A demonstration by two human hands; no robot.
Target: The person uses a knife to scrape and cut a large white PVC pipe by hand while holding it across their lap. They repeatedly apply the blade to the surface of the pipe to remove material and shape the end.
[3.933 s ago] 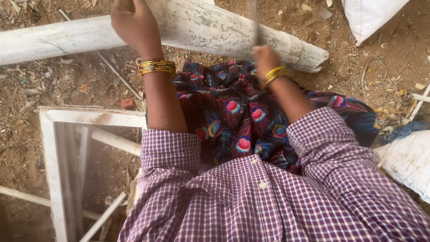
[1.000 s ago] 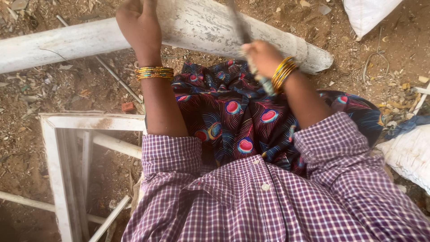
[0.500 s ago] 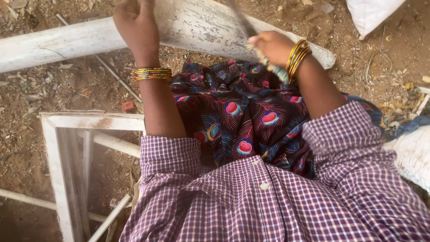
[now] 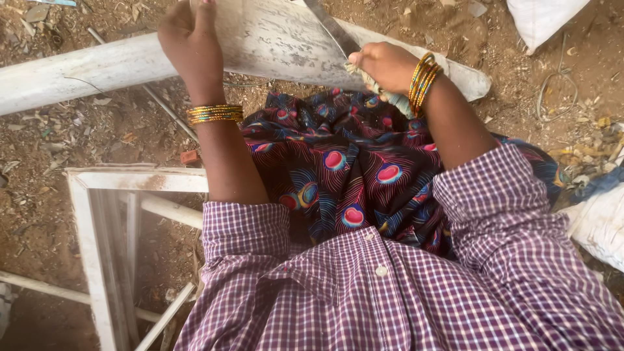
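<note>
While the left hand [image 4: 188,36] grips the white pipe [image 4: 273,45] at eleven o'clock, the right hand [image 4: 387,65] clenches a blade [image 4: 331,29]; a slip could cut those steadying fingers.

The right hand [image 4: 385,65] sits higher and farther left in the upper middle of the frame than a second ago, closer to the white pole [image 4: 273,45]. The blade [image 4: 331,29] it grips now lies flatter against the pole's surface, tip toward the top edge. The right forearm stretches out straighter across the patterned skirt [image 4: 351,175].
</note>
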